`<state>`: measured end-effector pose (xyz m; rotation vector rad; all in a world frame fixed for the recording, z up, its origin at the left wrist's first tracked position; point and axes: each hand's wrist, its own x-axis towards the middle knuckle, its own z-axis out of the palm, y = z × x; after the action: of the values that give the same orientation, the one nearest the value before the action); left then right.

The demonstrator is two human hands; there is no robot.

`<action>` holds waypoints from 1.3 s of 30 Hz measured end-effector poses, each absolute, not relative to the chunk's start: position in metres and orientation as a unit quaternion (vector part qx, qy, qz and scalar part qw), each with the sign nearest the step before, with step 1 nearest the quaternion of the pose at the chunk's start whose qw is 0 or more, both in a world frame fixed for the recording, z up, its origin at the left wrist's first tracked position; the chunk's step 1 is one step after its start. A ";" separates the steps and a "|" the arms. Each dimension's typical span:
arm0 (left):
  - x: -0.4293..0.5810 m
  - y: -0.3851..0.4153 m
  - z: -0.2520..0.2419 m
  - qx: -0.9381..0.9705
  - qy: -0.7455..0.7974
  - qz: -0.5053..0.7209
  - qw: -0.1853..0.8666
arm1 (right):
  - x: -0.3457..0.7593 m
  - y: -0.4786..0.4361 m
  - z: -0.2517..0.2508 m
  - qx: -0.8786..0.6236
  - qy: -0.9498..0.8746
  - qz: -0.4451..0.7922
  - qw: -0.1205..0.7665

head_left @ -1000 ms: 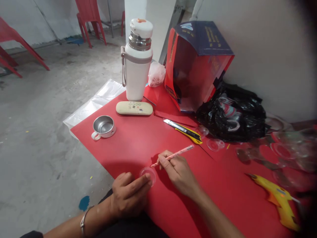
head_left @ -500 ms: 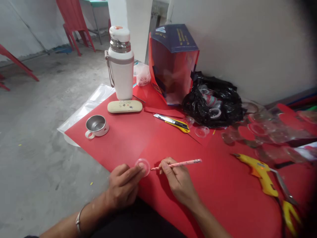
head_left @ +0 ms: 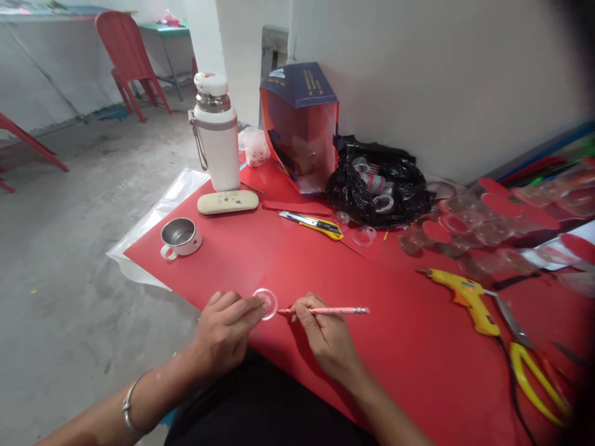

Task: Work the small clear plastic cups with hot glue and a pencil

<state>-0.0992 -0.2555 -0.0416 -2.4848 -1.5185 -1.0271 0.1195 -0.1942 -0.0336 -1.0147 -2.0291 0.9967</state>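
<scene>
My left hand (head_left: 227, 325) presses a small round clear plastic lid (head_left: 273, 296) down on the red sheet (head_left: 232, 260), its fingertips over the lid's middle. Closed in a writing grip, my right hand (head_left: 323, 334) holds a pink patterned pencil (head_left: 341, 310). The pencil's tip is at the lid's right rim, and its other end points right. Some of the lid is hidden under my left fingers.
Behind my hands lie a steel-lined cup (head_left: 180, 238), a cream case (head_left: 227, 202) and a yellow utility knife (head_left: 316, 224). A white flask (head_left: 216, 145), an open box (head_left: 300, 87) and a black bag (head_left: 404, 167) stand farther back. On the right are a glue gun (head_left: 465, 297), scissors (head_left: 523, 365) and several clear cups (head_left: 506, 263).
The view has shifted, moving most background things left. The pencil lies more level, its tip still at the lid's right rim. Both hands keep their holds.
</scene>
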 end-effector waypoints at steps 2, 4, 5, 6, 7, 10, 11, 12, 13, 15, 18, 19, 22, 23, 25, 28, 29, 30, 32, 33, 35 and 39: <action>-0.098 -0.255 -0.041 -0.804 -0.492 -0.333 0.027 | 0.119 -0.197 -0.033 -0.385 -0.773 0.386 0.324; -0.098 -0.255 -0.040 -0.805 -0.493 -0.330 0.030 | 0.117 -0.201 -0.032 -0.378 -0.779 0.382 0.323; -0.099 -0.255 -0.039 -0.805 -0.492 -0.328 0.032 | 0.116 -0.203 -0.032 -0.370 -0.787 0.372 0.324; -0.099 -0.255 -0.039 -0.807 -0.492 -0.326 0.034 | 0.114 -0.206 -0.031 -0.359 -0.799 0.357 0.325; -0.100 -0.255 -0.038 -0.809 -0.490 -0.322 0.035 | 0.112 -0.208 -0.031 -0.343 -0.812 0.336 0.330; -0.103 -0.254 -0.035 -0.819 -0.484 -0.306 0.033 | 0.106 -0.216 -0.033 -0.282 -0.852 0.280 0.341; -0.104 -0.253 -0.034 -0.823 -0.481 -0.302 0.032 | 0.103 -0.219 -0.034 -0.267 -0.860 0.271 0.341; -0.106 -0.252 -0.033 -0.827 -0.477 -0.297 0.031 | 0.100 -0.222 -0.035 -0.256 -0.866 0.263 0.338; -0.108 -0.250 -0.032 -0.831 -0.472 -0.292 0.029 | 0.098 -0.225 -0.037 -0.251 -0.871 0.255 0.338; -0.112 -0.247 -0.030 -0.842 -0.455 -0.288 0.025 | 0.092 -0.230 -0.039 -0.245 -0.877 0.226 0.344; -0.117 -0.242 -0.026 -0.858 -0.430 -0.280 0.014 | 0.083 -0.236 -0.038 -0.251 -0.892 0.160 0.341; -0.119 -0.241 -0.024 -0.863 -0.424 -0.274 0.006 | 0.080 -0.237 -0.037 -0.256 -0.897 0.140 0.333; -0.123 -0.236 -0.019 -0.878 -0.406 -0.254 -0.030 | 0.071 -0.239 -0.034 -0.261 -0.909 0.091 0.312; -0.124 -0.234 -0.017 -0.881 -0.397 -0.253 -0.042 | 0.068 -0.239 -0.032 -0.260 -0.912 0.077 0.308; -0.127 -0.229 -0.012 -0.886 -0.384 -0.253 -0.064 | 0.061 -0.239 -0.031 -0.263 -0.916 0.045 0.299; -0.130 -0.222 -0.006 -0.896 -0.366 -0.235 -0.093 | 0.052 -0.240 -0.029 -0.280 -0.917 -0.008 0.286; -0.131 -0.220 -0.004 -0.900 -0.360 -0.223 -0.101 | 0.049 -0.240 -0.029 -0.288 -0.916 -0.022 0.278; -0.133 -0.217 -0.004 -0.905 -0.353 -0.212 -0.107 | 0.047 -0.241 -0.029 -0.297 -0.915 -0.034 0.271; -0.134 -0.214 -0.003 -0.912 -0.343 -0.195 -0.116 | 0.043 -0.241 -0.030 -0.311 -0.911 -0.052 0.264; -0.135 -0.214 -0.004 -0.912 -0.340 -0.194 -0.118 | 0.042 -0.241 -0.030 -0.316 -0.909 -0.055 0.266; -0.134 -0.214 -0.005 -0.910 -0.342 -0.205 -0.117 | 0.044 -0.240 -0.030 -0.315 -0.905 -0.043 0.282; -0.131 -0.219 -0.006 -0.896 -0.367 -0.231 -0.098 | 0.060 -0.238 -0.027 -0.288 -0.900 0.031 0.327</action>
<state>-0.1314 -0.2195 -0.0064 -3.0035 -1.2310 -0.7756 0.0599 -0.2381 -0.0269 -0.7534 -2.3572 0.0819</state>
